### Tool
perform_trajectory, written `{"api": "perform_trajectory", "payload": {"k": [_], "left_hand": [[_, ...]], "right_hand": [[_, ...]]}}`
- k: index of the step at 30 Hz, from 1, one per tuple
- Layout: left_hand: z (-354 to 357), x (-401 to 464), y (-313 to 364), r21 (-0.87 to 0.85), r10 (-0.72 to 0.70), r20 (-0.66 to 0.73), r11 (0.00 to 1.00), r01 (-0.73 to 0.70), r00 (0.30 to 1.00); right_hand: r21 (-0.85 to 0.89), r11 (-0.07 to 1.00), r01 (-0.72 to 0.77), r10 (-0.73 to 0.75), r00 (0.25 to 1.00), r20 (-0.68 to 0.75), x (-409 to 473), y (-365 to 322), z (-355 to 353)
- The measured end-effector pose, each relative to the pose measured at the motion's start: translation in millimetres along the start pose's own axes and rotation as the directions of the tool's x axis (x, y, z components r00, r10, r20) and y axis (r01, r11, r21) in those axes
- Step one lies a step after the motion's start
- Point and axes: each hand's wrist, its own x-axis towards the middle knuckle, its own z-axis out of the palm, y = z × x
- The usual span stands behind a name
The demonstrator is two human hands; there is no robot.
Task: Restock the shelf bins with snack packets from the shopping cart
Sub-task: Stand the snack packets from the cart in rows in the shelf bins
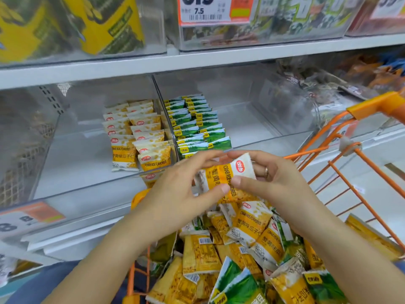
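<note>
1. Right now a yellow and white snack packet (228,178) printed "CRAB ROE FLAVORED" is held up above the shopping cart (341,154), just in front of the lower shelf.
2. Both hands grasp it: the left hand (175,187) pinches its left side between thumb and fingertips, and the right hand (274,178), with a ring on one finger, pinches its right end.
3. Below the hands, the orange wire cart holds a loose heap of packets (245,249), yellow ones mixed with green and white ones.
4. Beyond the hands, a clear left bin (87,172) holds two rows of yellow packets (135,137) standing on edge at its right side; the rest of its floor is bare.
5. Just beside it, past a clear divider, the right bin (274,119) holds rows of green packets (197,123) against its left wall.
6. An orange and white price tag (28,218) sits on the front of the left bin.
7. On the upper shelf (197,60), clear bins hold larger yellow and green bags, with another price tag (214,9) reading 7.5.
</note>
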Motion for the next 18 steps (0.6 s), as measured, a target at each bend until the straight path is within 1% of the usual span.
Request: {"api": "perform_trajectory", "payload": {"k": [2, 5, 7, 8, 10, 11, 13, 15, 17, 18], "left_hand": [[-10, 2, -4, -0.047, -0.051, 0.061, 0.997, 0.054, 0.997], [-32, 4, -11, -0.014, -0.058, 0.067, 0.998, 0.059, 0.996], [-52, 4, -16, -0.005, -0.050, -0.004, 0.999, 0.050, 0.999], [-64, 4, -19, -0.016, -0.069, -0.055, 0.998, 0.068, 0.996], [-88, 3, -33, -0.104, -0.150, -0.145, 0.985, 0.136, 0.978], [-99, 3, -44, -0.150, -0.201, -0.190, 0.973, 0.174, 0.961], [-116, 4, -66, -0.187, -0.311, -0.293, 0.946, 0.265, 0.904], [-126, 6, -86, -0.133, -0.384, -0.381, 0.923, 0.361, 0.841], [-130, 10, -100, -0.016, -0.410, -0.392, 0.898, 0.440, 0.823], [-131, 12, -107, 0.032, -0.434, -0.373, 0.877, 0.479, 0.820]], "right_hand": [[-0.047, 0.998, 0.043, -0.040, 0.997, 0.065, 6, -3, 8], [-0.187, 0.970, 0.156, -0.145, 0.987, 0.074, 19, -13, 26], [-0.268, 0.931, 0.248, -0.244, 0.969, 0.048, 29, -18, 42], [-0.326, 0.899, 0.292, -0.299, 0.954, 0.031, 35, -19, 50], [-0.522, 0.783, 0.339, -0.391, 0.920, 0.012, 48, -19, 61], [-0.611, 0.721, 0.328, -0.402, 0.916, 0.018, 55, -16, 63], [-0.714, 0.656, 0.244, -0.320, 0.947, 0.030, 68, -8, 64], [-0.782, 0.600, 0.168, -0.213, 0.976, 0.046, 79, 5, 64], [-0.837, 0.529, 0.137, -0.160, 0.985, 0.060, 85, 20, 65], [-0.859, 0.490, 0.144, -0.170, 0.983, 0.068, 87, 26, 66]]}}
